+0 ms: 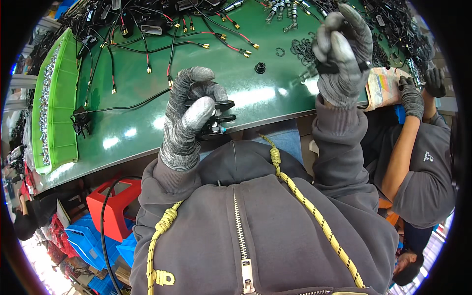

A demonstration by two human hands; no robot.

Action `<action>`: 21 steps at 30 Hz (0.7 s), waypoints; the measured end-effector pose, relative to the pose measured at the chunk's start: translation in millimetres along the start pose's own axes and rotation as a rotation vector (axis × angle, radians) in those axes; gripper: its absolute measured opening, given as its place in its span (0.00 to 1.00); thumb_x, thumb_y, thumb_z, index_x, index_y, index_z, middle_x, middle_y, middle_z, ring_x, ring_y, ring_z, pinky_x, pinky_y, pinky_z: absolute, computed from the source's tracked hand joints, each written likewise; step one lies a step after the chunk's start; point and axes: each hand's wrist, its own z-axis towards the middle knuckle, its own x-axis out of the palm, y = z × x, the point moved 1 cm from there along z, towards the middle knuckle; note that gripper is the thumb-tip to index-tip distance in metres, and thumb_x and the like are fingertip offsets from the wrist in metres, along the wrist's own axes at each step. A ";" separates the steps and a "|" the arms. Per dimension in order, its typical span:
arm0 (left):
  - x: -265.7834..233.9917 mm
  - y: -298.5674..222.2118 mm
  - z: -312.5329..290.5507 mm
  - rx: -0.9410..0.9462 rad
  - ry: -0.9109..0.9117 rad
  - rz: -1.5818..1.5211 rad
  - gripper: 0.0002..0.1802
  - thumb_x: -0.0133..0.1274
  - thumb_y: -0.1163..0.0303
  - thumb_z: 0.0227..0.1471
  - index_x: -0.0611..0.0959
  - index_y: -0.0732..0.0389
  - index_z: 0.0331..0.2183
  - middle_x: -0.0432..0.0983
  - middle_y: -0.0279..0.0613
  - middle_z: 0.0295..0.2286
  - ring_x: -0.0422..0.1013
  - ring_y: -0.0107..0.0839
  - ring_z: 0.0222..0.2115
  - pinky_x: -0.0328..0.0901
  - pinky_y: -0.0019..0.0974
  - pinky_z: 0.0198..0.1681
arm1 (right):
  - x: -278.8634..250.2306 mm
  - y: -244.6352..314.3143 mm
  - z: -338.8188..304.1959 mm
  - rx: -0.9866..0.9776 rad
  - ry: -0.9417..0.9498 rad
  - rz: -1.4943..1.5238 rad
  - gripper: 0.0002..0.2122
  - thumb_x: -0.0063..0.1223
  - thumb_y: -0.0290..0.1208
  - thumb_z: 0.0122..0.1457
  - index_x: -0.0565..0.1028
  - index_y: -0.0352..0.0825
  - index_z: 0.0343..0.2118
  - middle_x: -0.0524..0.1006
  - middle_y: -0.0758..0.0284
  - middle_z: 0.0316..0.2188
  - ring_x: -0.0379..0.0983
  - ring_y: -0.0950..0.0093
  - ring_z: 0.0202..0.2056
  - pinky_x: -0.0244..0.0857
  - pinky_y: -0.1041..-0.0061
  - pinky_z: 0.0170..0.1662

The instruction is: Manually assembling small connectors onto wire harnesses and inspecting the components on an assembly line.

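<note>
My left hand (pixel 189 110), in a grey knit glove with pale fingertips, is closed around a black part with two flat prongs and some silver metal (pixel 222 112), just over the table's front edge. Much of that part is hidden by the fingers. Raised over the right side of the table, my gloved right hand (pixel 342 56) has its fingers curled. A slim black tool with a blurred silver end (pixel 306 76) lies across its palm. Whether its fingertips also pinch something small cannot be made out. Close by, loose black C-shaped clips (pixel 302 49) lie in a pile.
A green bin of small metal pieces (pixel 56 103) stands at the left. Red-and-black cables with gold connectors (pixel 201 45) spread across the green table (pixel 241 101). A black ring (pixel 260 68) and springs (pixel 285 12) lie farther back. At right, a co-worker's gloved hands (pixel 412 98) are by a paper-covered package.
</note>
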 end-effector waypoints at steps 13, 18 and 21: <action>5.0 0.2 -4.3 0.031 -0.036 0.051 0.21 0.56 0.70 0.46 0.71 0.58 0.44 0.74 0.42 0.31 0.71 0.27 0.30 0.68 0.30 0.33 | 12.3 7.2 -9.6 0.019 0.131 0.142 0.29 0.44 0.48 0.57 0.65 0.26 0.53 0.71 0.61 0.37 0.65 0.78 0.27 0.58 0.83 0.23; 3.2 -0.2 -5.8 0.049 -0.026 0.042 0.21 0.56 0.71 0.45 0.71 0.58 0.43 0.74 0.41 0.30 0.71 0.27 0.32 0.69 0.30 0.35 | 23.1 29.2 -15.6 0.219 0.097 -0.047 0.29 0.47 0.39 0.51 0.63 0.25 0.53 0.71 0.58 0.41 0.68 0.73 0.34 0.64 0.76 0.36; 2.9 -2.7 -5.5 0.016 -0.040 -0.002 0.20 0.56 0.71 0.45 0.72 0.59 0.42 0.73 0.40 0.31 0.71 0.28 0.32 0.70 0.31 0.36 | 21.4 42.1 -19.8 0.308 0.135 0.032 0.29 0.50 0.35 0.48 0.64 0.24 0.53 0.71 0.55 0.44 0.68 0.66 0.43 0.62 0.69 0.47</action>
